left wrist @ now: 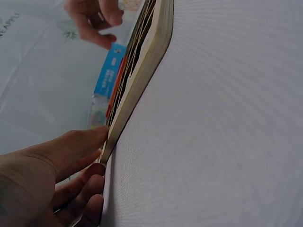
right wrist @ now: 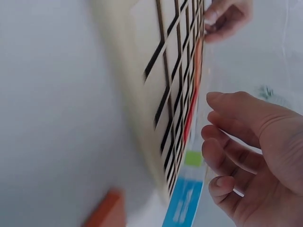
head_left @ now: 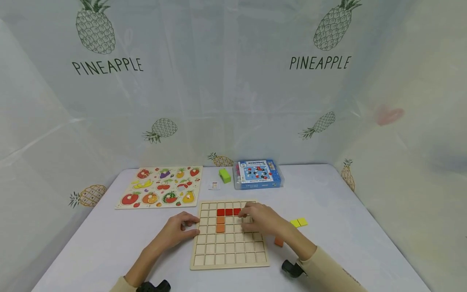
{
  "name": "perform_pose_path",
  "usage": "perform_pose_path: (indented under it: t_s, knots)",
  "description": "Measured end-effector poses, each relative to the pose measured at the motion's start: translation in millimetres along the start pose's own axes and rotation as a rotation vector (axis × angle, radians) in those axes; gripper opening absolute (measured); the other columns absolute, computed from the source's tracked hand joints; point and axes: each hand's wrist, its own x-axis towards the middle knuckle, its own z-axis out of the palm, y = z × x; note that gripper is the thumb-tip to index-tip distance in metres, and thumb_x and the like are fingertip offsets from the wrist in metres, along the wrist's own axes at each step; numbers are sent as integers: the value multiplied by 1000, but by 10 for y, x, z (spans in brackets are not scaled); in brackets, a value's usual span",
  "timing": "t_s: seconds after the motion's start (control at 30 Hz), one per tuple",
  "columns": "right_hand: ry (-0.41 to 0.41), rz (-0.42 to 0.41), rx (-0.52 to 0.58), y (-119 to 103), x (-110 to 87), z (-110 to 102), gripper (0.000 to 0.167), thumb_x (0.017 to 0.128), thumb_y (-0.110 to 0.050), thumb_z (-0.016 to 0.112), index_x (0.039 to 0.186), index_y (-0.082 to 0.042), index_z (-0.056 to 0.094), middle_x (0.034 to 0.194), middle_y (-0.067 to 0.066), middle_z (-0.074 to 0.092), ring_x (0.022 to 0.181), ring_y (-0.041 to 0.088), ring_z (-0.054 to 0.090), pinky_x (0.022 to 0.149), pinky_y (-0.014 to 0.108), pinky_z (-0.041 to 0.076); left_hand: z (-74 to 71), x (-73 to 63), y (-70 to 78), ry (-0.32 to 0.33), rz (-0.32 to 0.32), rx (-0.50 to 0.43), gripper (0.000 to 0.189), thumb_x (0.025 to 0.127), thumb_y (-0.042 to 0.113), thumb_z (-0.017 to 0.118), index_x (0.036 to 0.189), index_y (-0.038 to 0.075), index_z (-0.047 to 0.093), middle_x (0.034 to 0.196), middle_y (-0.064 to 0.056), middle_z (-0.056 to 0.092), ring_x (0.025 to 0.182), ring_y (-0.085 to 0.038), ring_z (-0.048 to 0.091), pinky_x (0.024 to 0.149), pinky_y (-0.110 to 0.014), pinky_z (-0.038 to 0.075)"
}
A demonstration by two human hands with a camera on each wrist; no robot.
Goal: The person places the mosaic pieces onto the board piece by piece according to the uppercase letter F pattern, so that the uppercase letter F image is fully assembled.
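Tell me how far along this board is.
Done: three red tiles form a row on the gridded board, two orange tiles running down below the leftmost. In hand: the left hand touches the board's left edge; the right hand is by the row's right end, no tile visible in it. Probably left: most squares look bare; two yellow tiles and an orange piece lie beside the board.

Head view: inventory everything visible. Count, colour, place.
backdrop: 1, pale, behind
table: 1, white, foreground
fruit board: 1, multicoloured, back left
block: 1, green, back centre
card: 1, white, before block
box: 1, blue, right of block
grid board: 1, beige, centre
red tiles: 3, grid board
orange tiles: 3, two on grid board, one beside
yellow tiles: 2, table right
black devices: 2, wrists
sleeves: 2, tan, forearms
left hand: 1, grid board's left edge
right hand: 1, over grid board
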Motion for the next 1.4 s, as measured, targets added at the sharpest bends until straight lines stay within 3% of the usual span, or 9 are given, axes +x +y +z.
perform_pose_path:
  t_s: [0.27, 0.47, 0.67, 0.83, 1.0, 1.17, 1.4]
  knots:
    - [29, 49, -37, 277, -371, -106, 26, 84, -26, 77, 107, -13, 75, 98, -2, 67, 67, 5, 48, 60, 21, 42, -7, -4, 9, 5, 5, -13, 32, 80, 30, 81, 106, 14, 73, 101, 2, 68, 87, -14, 57, 70, -19, 45]
    - [39, 62, -69, 438, -617, -114, 26, 82, -27, 78, 104, -14, 75, 92, -4, 66, 67, 2, 45, 59, 20, 40, 1, 7, 2, 8, 9, -16, 32, 80, 29, 81, 106, 13, 73, 99, 3, 67, 86, -13, 56, 69, -19, 45]
    - [42, 16, -40, 556, -803, -103, 26, 83, -29, 77, 104, -14, 74, 89, -7, 64, 67, -2, 43, 61, 18, 41, 5, 12, 7, 6, 1, -21, 32, 79, 29, 81, 106, 13, 73, 99, 1, 67, 86, -14, 57, 68, -19, 45]
    - [59, -31, -18, 614, -892, -87, 27, 84, -34, 76, 102, -13, 74, 84, -9, 62, 65, -4, 42, 59, 16, 39, 11, 5, -1, 12, -1, -20, 32, 79, 29, 82, 105, 13, 73, 98, 1, 67, 86, -15, 57, 68, -19, 45]
    - [43, -14, -20, 621, -936, -69, 30, 80, -38, 79, 101, -17, 74, 84, -13, 60, 69, -4, 44, 61, 16, 41, 11, -13, 0, 14, 8, -21, 31, 79, 29, 82, 105, 13, 73, 98, 1, 67, 86, -14, 57, 68, -19, 45]
    - [25, 3, -36, 612, -945, -62, 27, 78, -35, 81, 98, -18, 74, 85, -14, 60, 72, -2, 48, 64, 17, 44, 1, -9, 10, 11, 19, -17, 31, 80, 29, 81, 105, 13, 73, 98, 1, 67, 85, -14, 57, 68, -19, 45]
    - [45, -42, -42, 626, -935, -70, 18, 80, -29, 80, 94, -21, 74, 85, -14, 62, 72, -2, 50, 65, 18, 45, 6, -16, 2, 12, 9, -15, 32, 80, 31, 81, 105, 14, 73, 98, 2, 67, 86, -13, 57, 69, -20, 46]
